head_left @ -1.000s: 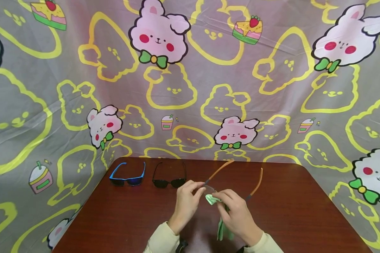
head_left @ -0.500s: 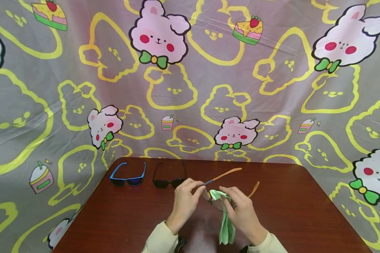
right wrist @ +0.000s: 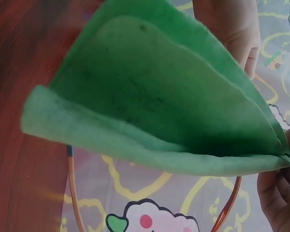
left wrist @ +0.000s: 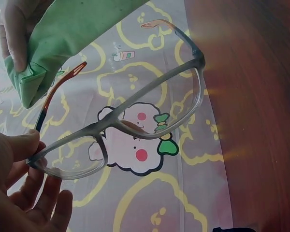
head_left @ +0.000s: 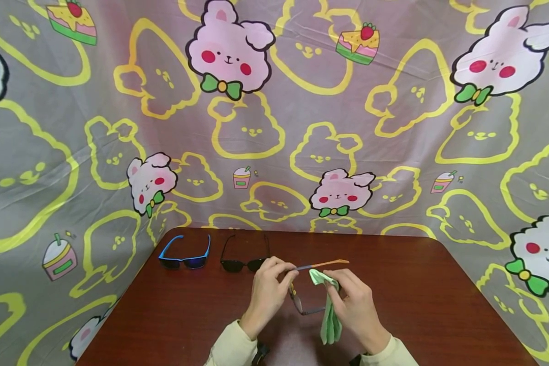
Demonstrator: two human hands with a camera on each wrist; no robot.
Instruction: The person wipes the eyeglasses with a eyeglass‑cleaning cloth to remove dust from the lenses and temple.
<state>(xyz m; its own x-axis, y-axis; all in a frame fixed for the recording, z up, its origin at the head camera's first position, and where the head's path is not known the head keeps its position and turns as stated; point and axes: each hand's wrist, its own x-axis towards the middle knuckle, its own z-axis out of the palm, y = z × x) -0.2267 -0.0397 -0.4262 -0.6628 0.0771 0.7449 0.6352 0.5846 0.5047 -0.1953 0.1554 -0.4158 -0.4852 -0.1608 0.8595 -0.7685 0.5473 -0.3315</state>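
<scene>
My left hand (head_left: 267, 292) pinches a pair of eyeglasses (left wrist: 94, 128) at one end of the grey frame, by the hinge. In the left wrist view both temples stand unfolded, dark near the hinges and orange toward the tips. A folded light green cloth (head_left: 331, 317) hangs from my right hand (head_left: 354, 305), which pinches it between thumb and fingers. The cloth is beside the glasses, apart from the lenses in the left wrist view. Across the right wrist view the cloth (right wrist: 150, 92) covers most of the glasses; only the orange temples show below it.
Blue-framed sunglasses (head_left: 184, 262) rest at the back left of the brown table (head_left: 416, 305). Black sunglasses (head_left: 244, 265) lie to their right, close behind my left hand. A patterned cloth curtain (head_left: 274, 127) rises behind the table and along both sides.
The glasses have turned in my left hand, their far end swinging down toward me. My right hand has drawn slightly right with the cloth, off the lens area.
</scene>
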